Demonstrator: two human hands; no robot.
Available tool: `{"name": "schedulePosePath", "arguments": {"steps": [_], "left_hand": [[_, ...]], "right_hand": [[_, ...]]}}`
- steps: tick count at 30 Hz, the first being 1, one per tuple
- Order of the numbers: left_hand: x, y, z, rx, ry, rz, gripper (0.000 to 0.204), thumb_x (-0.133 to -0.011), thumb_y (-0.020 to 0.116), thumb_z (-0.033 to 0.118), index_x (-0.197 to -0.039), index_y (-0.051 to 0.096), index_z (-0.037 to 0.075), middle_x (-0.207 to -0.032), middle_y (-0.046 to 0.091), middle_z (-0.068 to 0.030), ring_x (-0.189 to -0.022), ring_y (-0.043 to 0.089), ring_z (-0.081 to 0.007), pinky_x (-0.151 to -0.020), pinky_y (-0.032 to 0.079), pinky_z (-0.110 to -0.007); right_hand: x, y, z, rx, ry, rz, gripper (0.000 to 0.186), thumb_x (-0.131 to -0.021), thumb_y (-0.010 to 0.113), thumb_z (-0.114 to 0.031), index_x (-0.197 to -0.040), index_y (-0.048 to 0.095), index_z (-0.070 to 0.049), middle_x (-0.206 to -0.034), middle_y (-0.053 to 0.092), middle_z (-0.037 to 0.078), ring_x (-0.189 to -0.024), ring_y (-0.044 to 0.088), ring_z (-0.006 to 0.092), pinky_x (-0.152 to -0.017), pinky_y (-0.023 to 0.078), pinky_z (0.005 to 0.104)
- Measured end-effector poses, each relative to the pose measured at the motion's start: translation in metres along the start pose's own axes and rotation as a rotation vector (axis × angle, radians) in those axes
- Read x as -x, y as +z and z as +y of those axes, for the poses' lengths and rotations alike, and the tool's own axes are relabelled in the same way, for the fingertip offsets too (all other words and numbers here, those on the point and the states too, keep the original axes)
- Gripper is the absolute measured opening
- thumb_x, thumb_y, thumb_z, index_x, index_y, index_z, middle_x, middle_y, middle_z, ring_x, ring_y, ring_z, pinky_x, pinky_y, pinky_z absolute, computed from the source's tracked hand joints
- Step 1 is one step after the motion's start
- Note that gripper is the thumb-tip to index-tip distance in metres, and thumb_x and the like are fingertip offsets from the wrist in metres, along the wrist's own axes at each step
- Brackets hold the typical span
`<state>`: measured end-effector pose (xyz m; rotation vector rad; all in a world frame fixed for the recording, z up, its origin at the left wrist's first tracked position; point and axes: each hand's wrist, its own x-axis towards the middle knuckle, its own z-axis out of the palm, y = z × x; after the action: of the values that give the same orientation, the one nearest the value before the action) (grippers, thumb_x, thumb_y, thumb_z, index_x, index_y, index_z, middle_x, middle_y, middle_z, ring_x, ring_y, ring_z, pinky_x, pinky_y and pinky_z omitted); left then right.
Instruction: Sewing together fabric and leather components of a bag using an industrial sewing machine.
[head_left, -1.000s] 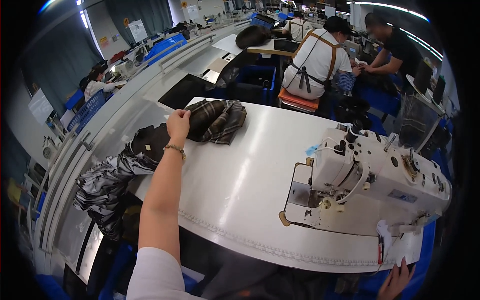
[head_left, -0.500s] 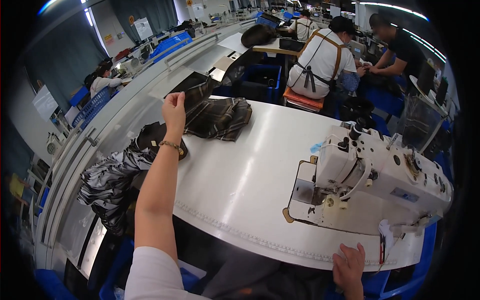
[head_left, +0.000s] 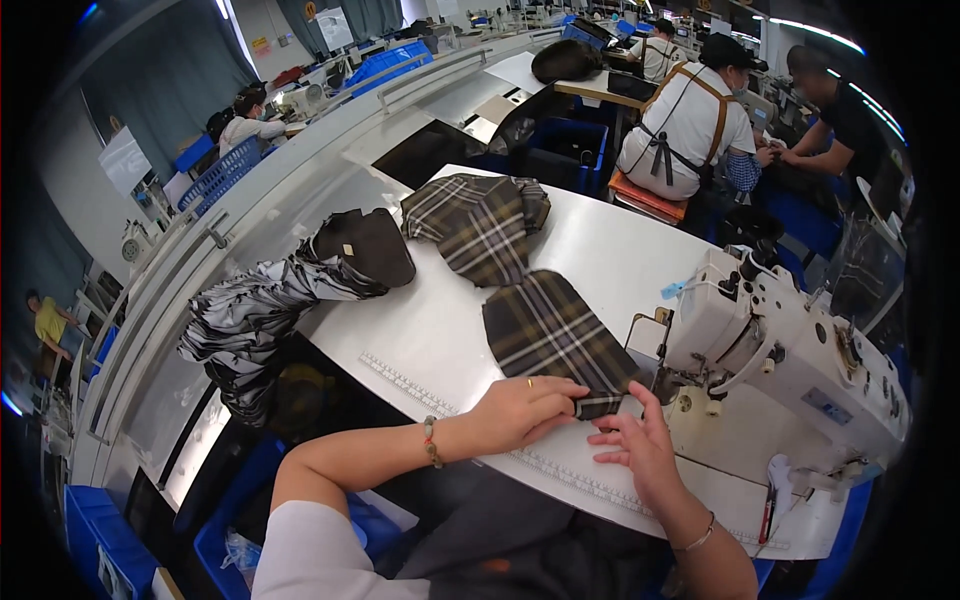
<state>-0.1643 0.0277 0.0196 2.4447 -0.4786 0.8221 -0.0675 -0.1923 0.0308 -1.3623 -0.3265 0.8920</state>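
There's bare table at ten o'clock from your left hand, until the bundle; plaid cloth covers twelve, the machine blocks two to three.

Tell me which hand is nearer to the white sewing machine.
Right. The right hand is just left of the sewing machine; the left hand is farther left, at the near edge of the plaid cloth.

Plaid fabric piece: olive-brown and black check, crossed by white lines. Plaid pile: similar check. Crumpled bundle: streaked black, grey and white. Dark piece: plain blackish brown, with a pale cream tag. Worktop: glossy white. Sewing machine: off-white, black fittings. Stool seat: orange-red. Curtain: grey-teal.
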Motion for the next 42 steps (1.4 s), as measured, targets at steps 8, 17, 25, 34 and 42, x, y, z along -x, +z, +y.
{"name": "schedulePosePath", "arguments": {"steps": [8, 17, 25, 34, 42], "left_hand": [[-0.01, -0.034, -0.019, -0.125, -0.058, 0.027, 0.019, -0.081, 0.074, 0.013, -0.097, 0.063, 0.009, -0.114, 0.069, -0.0054, -0.104, 0.066, -0.0262, -0.085, 0.055, -0.038], [-0.033, -0.085, -0.148, -0.24, -0.72, -0.123, 0.02, -0.08, 0.076, 0.016, -0.094, 0.071, 0.003, -0.085, 0.069, -0.0153, -0.086, 0.067, -0.0316, -0.078, 0.052, -0.039], [-0.069, -0.182, -0.26, -0.307, -0.666, 0.71, 0.036, -0.086, 0.075, 0.025, -0.109, 0.069, -0.002, -0.095, 0.073, -0.0164, -0.086, 0.069, -0.0271, -0.078, 0.053, -0.036], [-0.032, -0.199, -0.171, -0.45, -0.914, -0.383, 0.04, -0.073, 0.085, 0.04, -0.092, 0.076, 0.005, -0.088, 0.074, -0.0101, -0.083, 0.071, -0.0235, -0.074, 0.055, -0.034], [0.005, -0.198, -0.165, -0.727, -0.957, -0.408, 0.019, -0.077, 0.078, 0.032, -0.082, 0.079, 0.014, -0.077, 0.073, -0.0086, -0.074, 0.069, -0.028, -0.07, 0.055, -0.038]], "right_hand": [[-0.023, 0.007, 0.011, 0.139, -0.137, 0.142, 0.027, -0.091, 0.069, -0.006, -0.116, 0.061, -0.001, -0.082, 0.065, 0.001, -0.066, 0.059, 0.0052, -0.054, 0.053, 0.0221], [0.003, -0.014, 0.009, 0.306, -0.118, 0.103, 0.026, -0.085, 0.073, 0.0, -0.11, 0.066, -0.001, -0.075, 0.059, -0.004, -0.055, 0.046, -0.0001, -0.045, 0.041, 0.0178], [0.02, -0.021, 0.022, 0.303, -0.242, 0.036, 0.037, -0.083, 0.072, 0.006, -0.118, 0.064, 0.001, -0.095, 0.061, -0.001, -0.074, 0.051, -0.0006, -0.063, 0.044, 0.0165], [0.018, -0.018, 0.004, 0.137, -0.203, -0.02, 0.046, -0.084, 0.07, 0.006, -0.128, 0.055, 0.003, -0.109, 0.066, 0.008, -0.097, 0.065, 0.0102, -0.081, 0.055, 0.0223], [0.013, -0.012, 0.015, 0.238, -0.23, -0.035, 0.028, -0.085, 0.073, 0.0, -0.112, 0.067, 0.001, -0.092, 0.067, 0.0, -0.075, 0.057, 0.0023, -0.066, 0.046, 0.0175]]}}
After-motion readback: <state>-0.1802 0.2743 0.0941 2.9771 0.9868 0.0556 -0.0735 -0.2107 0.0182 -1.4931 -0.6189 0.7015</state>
